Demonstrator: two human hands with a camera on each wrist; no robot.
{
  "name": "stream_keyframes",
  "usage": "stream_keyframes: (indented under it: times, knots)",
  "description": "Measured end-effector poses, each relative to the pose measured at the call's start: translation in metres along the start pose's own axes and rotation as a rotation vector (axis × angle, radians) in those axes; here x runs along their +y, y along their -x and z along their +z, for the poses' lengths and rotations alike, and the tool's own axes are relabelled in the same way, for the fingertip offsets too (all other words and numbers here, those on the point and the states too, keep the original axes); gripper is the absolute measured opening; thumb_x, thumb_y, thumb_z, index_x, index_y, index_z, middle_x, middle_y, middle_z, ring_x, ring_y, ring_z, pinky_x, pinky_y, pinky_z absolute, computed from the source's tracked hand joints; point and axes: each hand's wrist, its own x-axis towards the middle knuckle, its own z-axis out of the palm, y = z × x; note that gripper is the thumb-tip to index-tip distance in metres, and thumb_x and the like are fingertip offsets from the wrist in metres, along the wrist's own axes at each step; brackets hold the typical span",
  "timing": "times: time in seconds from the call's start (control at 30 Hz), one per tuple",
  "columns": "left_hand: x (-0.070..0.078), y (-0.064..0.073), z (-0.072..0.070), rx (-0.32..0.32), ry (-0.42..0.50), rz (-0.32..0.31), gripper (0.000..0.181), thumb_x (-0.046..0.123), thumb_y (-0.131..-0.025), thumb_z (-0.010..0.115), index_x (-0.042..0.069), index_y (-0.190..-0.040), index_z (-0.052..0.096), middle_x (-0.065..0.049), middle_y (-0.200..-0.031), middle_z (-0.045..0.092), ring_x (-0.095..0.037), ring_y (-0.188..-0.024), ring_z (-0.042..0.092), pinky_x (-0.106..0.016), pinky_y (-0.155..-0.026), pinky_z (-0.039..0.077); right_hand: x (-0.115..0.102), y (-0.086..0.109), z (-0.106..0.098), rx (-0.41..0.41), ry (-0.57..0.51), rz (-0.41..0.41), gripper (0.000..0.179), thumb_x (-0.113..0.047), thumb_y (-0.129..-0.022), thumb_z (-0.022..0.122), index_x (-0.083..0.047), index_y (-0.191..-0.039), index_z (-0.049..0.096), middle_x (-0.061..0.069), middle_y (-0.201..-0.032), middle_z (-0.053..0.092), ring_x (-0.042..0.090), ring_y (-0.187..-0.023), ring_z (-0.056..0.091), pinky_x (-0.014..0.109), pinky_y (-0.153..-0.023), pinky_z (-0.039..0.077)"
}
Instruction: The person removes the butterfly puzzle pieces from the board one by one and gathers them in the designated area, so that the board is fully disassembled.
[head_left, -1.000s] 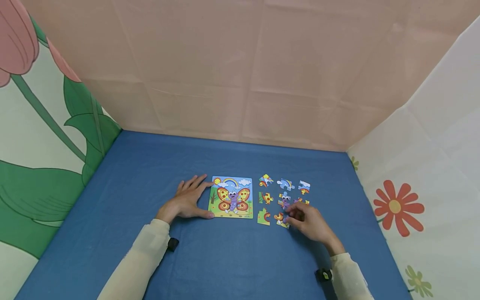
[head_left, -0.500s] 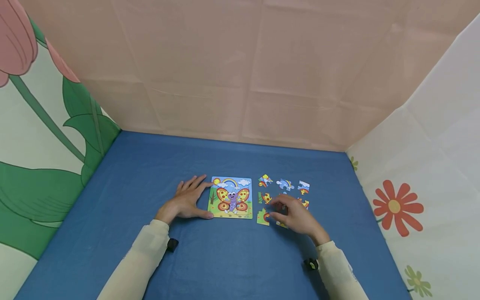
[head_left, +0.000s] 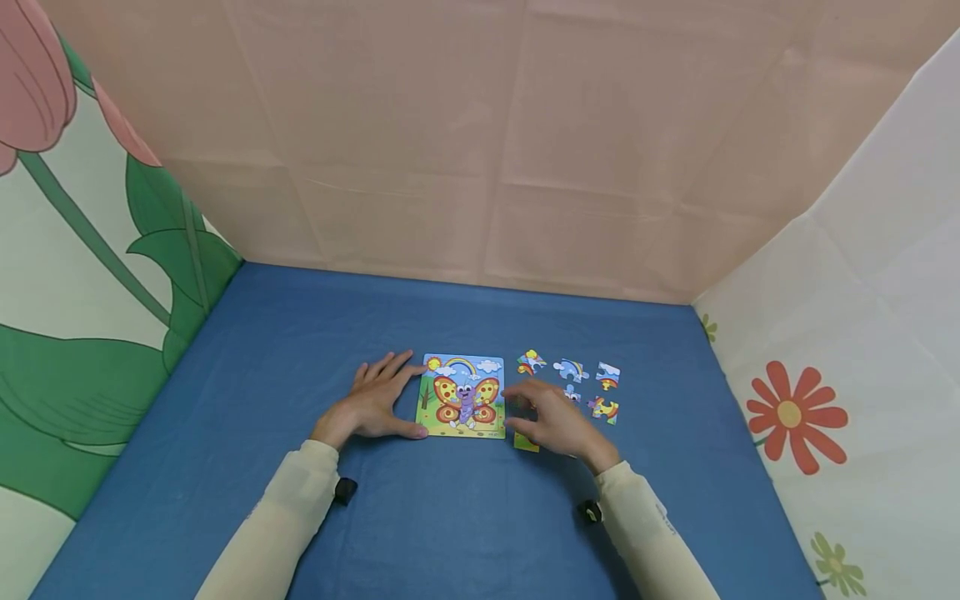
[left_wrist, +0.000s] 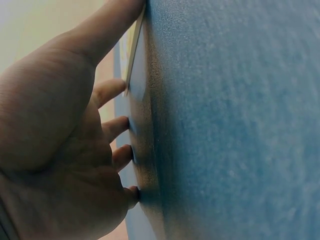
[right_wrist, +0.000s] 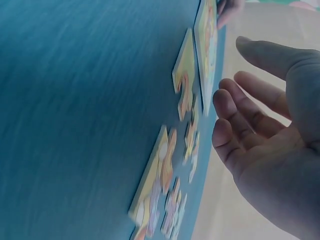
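Note:
A square butterfly puzzle (head_left: 461,396) lies flat on the blue cloth. At its left edge rests my left hand (head_left: 375,402), fingers spread, with the thumb and index fingertip touching the edge. My right hand (head_left: 555,421) hovers just past the puzzle's right edge, over the loose jigsaw pieces. In the right wrist view its fingers are loosely bent with nothing between them. Beneath that hand, a green corner piece (head_left: 527,442) shows only in part. A yellow-and-red piece (head_left: 604,408) and a blue rainbow piece (head_left: 571,370) lie to its right and beyond it.
More jigsaw pieces sit in loose rows: a sun piece (head_left: 531,362) and a sky piece (head_left: 607,375) in the far row. The blue cloth (head_left: 450,517) ends at a tan backdrop (head_left: 480,167). Flower-print walls stand at both sides.
My right hand has moved left across the loose pieces to the puzzle's right edge, uncovering the yellow-and-red piece. My left hand and the puzzle have stayed put.

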Motion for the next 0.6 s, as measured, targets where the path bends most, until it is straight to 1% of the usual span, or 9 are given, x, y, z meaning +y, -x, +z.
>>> stream_keyframes:
  times: [0.1, 0.27, 0.4, 0.6]
  knots:
    - [-0.003, -0.001, 0.002, 0.003, -0.004, 0.002, 0.125, 0.087, -0.076, 0.088, 0.028, -0.175, 0.040, -0.017, -0.191, 0.015, -0.055, -0.175, 0.011, -0.086, -0.134, 0.007, -0.002, -0.007, 0.004, -0.015, 0.026, -0.019, 0.040, -0.019, -0.105, 0.083, -0.007, -0.142, 0.075, 0.011, -0.132, 0.076, 0.025, -0.104, 0.070, 0.038, -0.088, 0.060]
    - [-0.006, -0.003, 0.004, 0.005, 0.013, -0.013, 0.126, 0.083, -0.075, 0.091, 0.027, -0.176, 0.041, -0.015, -0.192, 0.014, -0.053, -0.176, 0.009, -0.084, -0.136, 0.004, -0.004, -0.017, 0.012, -0.036, 0.075, -0.034, 0.039, -0.021, -0.103, 0.085, -0.006, -0.139, 0.076, 0.010, -0.126, 0.075, 0.022, -0.100, 0.067, 0.034, -0.086, 0.057]
    - [-0.007, -0.005, 0.006, 0.006, 0.017, -0.021, 0.125, 0.078, -0.075, 0.094, 0.027, -0.176, 0.041, -0.015, -0.192, 0.014, -0.053, -0.177, 0.008, -0.084, -0.137, 0.003, -0.006, -0.021, 0.015, -0.052, 0.080, -0.013, 0.043, -0.021, -0.102, 0.087, -0.005, -0.140, 0.075, 0.010, -0.123, 0.073, 0.023, -0.098, 0.066, 0.032, -0.083, 0.055]
    - [-0.006, -0.005, 0.005, 0.002, 0.021, -0.023, 0.124, 0.075, -0.076, 0.095, 0.027, -0.176, 0.040, -0.015, -0.192, 0.014, -0.053, -0.177, 0.008, -0.084, -0.137, 0.002, -0.008, -0.024, 0.018, -0.062, 0.077, 0.012, 0.045, -0.021, -0.101, 0.088, -0.004, -0.141, 0.075, 0.011, -0.123, 0.071, 0.023, -0.097, 0.066, 0.030, -0.082, 0.055]
